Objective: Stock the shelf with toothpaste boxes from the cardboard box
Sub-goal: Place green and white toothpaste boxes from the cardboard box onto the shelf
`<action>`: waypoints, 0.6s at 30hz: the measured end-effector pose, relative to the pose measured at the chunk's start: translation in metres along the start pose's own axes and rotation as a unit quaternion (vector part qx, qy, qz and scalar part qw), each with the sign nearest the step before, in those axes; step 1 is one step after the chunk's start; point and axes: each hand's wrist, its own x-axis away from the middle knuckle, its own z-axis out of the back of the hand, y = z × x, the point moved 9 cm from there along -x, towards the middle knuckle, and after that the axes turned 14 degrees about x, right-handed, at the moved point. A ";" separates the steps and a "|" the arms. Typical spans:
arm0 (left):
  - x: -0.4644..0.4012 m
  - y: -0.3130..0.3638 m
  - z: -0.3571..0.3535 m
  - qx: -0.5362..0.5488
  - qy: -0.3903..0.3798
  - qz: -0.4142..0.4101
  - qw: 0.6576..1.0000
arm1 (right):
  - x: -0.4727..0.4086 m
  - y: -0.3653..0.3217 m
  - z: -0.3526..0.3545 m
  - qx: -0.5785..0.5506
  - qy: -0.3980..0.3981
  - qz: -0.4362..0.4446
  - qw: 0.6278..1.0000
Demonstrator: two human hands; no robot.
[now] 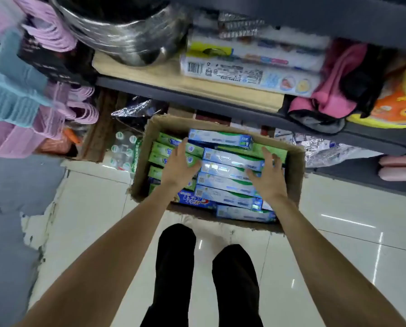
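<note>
Toothpaste boxes (230, 161) fill the cardboard box (296, 166) on the floor below the shelf (187, 87), where I see my left hand (180, 165) and right hand (268, 179) spread, grasping nothing, inside its rim.

1. An open cardboard box (295, 166) sits on a glossy tiled floor (338, 232), packed with flat toothpaste boxes (230, 182) in pale blue and green.
2. Over the box, the left hand (180, 165) and right hand (269, 179) reach down with fingers spread, at either end of the pale blue stack.
3. Beyond the box, a shelf (197, 88) carries a steel pot (126, 31) and long packaged rolls (251, 67).
</note>
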 end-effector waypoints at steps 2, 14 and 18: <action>-0.014 -0.008 0.004 0.040 -0.016 0.030 0.999 | -0.008 0.001 0.000 -0.023 0.008 -0.043 0.999; -0.081 -0.025 -0.021 0.116 0.013 0.106 0.987 | -0.041 -0.037 -0.015 -0.186 0.074 -0.133 0.971; -0.066 -0.021 -0.023 0.293 0.056 0.080 0.951 | -0.038 -0.019 -0.006 -0.260 0.109 -0.171 0.944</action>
